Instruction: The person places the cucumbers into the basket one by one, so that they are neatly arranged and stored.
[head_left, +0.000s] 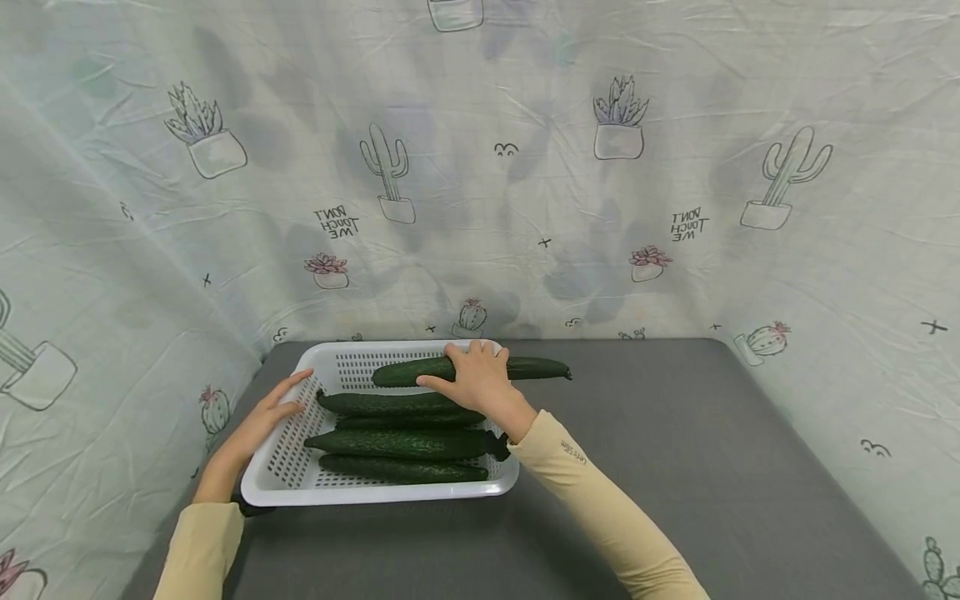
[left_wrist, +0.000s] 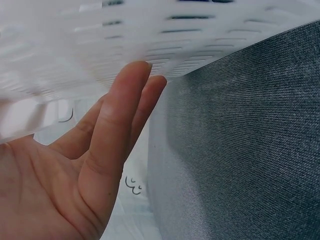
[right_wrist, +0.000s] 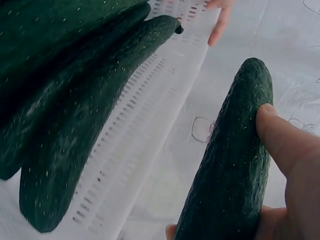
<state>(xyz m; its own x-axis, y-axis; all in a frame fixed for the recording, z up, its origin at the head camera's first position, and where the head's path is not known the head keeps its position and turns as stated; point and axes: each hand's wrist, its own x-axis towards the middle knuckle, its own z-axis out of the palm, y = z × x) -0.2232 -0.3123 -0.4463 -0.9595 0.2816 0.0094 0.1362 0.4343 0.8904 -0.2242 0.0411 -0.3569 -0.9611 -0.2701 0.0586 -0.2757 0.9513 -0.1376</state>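
Note:
In the head view, my right hand [head_left: 480, 382] grips a dark green cucumber [head_left: 540, 367] from above, holding it over the far side of a white plastic basket [head_left: 375, 497]. The right wrist view shows the thumb along one side of this cucumber [right_wrist: 227, 165] and fingertips at its other side. Several more cucumbers [head_left: 405, 444] lie side by side inside the basket. At the basket's left end, my left hand [head_left: 258, 425] touches the wall. Seen from the left wrist, its fingers [left_wrist: 112, 120] are nearly straight along the slotted outside of the basket.
The basket stands on a dark grey tabletop [head_left: 637, 467], towards its left side. A pale cloth curtain [head_left: 480, 183] printed with potted cacti surrounds the table at the back and sides.

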